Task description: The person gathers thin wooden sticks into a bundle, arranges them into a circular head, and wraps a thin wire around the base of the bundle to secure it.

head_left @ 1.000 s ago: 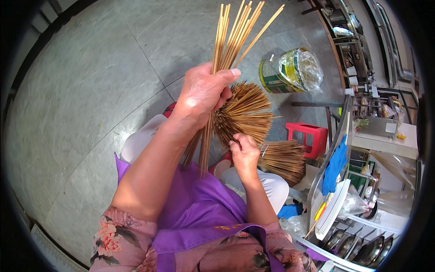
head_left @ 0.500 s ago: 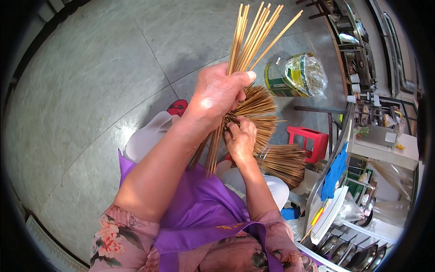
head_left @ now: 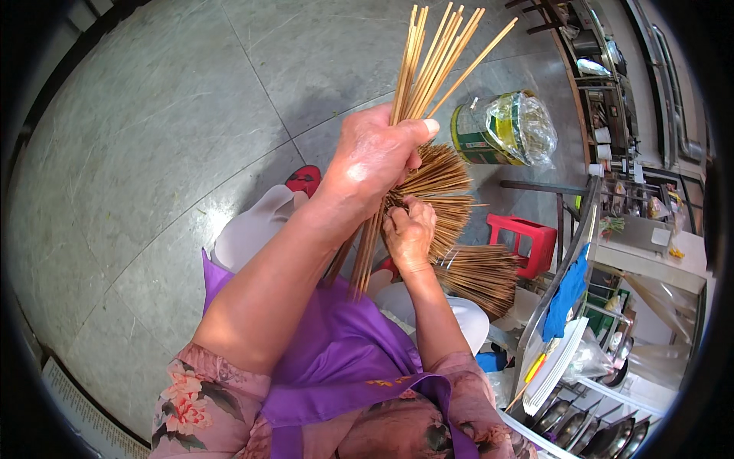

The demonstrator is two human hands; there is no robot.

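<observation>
In my left hand is a sheaf of long, thin bamboo skewers, gripped with the thumb laid along them. Their pale ends fan out above the fist, and darker ends come out below it. My right hand is just below and to the right, its fingers curled against a large spread bunch of skewers. What its fingertips pinch is partly hidden. Beneath that bunch, by my knee, lies another tied bundle of skewers. A purple apron covers my lap.
A green and yellow bucket with clear plastic over it is on the grey floor beyond the bunch. To the right are a red plastic stool and a metal table edge with a blue cloth. Shelves with pans line the right side.
The whole view has shifted very slightly. Both hands keep nearly the same pose on the skewers.
</observation>
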